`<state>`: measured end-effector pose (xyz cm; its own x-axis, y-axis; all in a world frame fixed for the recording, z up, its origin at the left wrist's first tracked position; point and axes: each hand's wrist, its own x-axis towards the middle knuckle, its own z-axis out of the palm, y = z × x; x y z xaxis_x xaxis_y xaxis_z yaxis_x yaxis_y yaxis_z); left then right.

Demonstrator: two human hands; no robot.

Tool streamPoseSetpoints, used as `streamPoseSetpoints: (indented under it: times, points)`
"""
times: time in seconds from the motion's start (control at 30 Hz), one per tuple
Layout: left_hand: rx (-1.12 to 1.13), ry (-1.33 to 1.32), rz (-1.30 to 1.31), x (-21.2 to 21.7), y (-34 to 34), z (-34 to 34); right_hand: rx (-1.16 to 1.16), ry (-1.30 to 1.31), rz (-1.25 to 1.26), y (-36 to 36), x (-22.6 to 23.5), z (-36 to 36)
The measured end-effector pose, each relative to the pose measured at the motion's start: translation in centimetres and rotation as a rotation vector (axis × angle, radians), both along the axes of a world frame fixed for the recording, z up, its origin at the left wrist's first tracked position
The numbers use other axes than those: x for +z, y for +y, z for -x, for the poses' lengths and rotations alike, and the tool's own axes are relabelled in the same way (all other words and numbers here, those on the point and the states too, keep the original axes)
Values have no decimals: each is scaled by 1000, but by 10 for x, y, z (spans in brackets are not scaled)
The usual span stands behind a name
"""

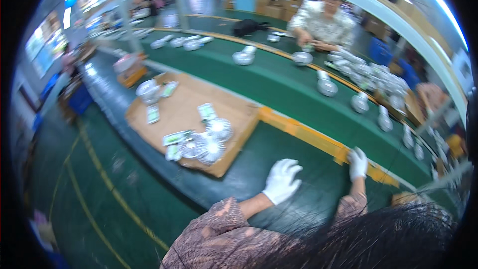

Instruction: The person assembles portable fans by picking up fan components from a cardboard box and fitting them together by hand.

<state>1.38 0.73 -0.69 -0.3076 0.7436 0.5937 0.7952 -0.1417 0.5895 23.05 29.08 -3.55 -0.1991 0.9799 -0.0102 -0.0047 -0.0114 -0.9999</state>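
Note:
My left hand (282, 181), in a white glove, hovers over or rests on the dark green work table (279, 144); its fingers are loosely spread with nothing in them. My right hand (358, 164), also gloved, is by the orange-taped edge (318, 140) beside the conveyor, with its fingers stretched forward and no object showing. Left of my left hand lies a flat cardboard sheet or tray (181, 94). On it sits a cluster of white handheld fans (211, 150) with round ribbed heads and green-and-white labels. Another white fan (148, 91) lies near the sheet's far left corner.
A green conveyor belt (279, 82) runs beyond the table, carrying several spaced white fans (327, 87). Across it a person (326, 20) handles a piece next to a heap of fans (371, 73). An orange bin (131, 74) stands at far left; floor lines (107, 189) run below.

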Motion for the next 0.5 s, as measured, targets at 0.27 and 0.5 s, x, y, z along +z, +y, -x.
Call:
streamPoseSetpoints:
  times: [0.27,0.5]
  points:
    - [233,259,8,66,-55,109,25,-30,-53,-15,0,8]
    - [631,295,562,51,-78,253,31,-105,-97,-23,-4,14]
